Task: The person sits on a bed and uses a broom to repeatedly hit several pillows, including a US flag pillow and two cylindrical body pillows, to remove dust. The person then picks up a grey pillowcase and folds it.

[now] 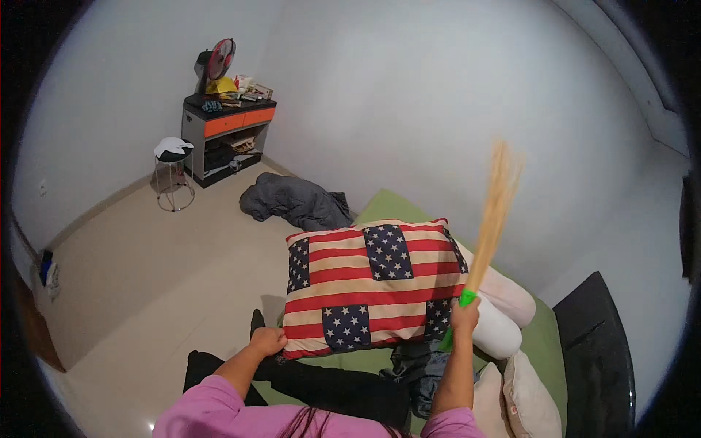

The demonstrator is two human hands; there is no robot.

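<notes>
My left hand grips the lower left corner of a large pillow covered in red stripes and dark blue starred patches, which lies across a green bed. My right hand is closed on the green handle of a stick broom, whose pale bristles point upward over the pillow's right side. Beside the pillow lie white and pale pink bolsters, beige pillows and dark crumpled cloth. My black-clad legs stretch over the bed below the pillow.
A grey bundled blanket lies on the tiled floor beyond the bed. A cabinet with orange drawers holds a fan and clutter, beside a stool. A dark headboard stands on the right, against the walls.
</notes>
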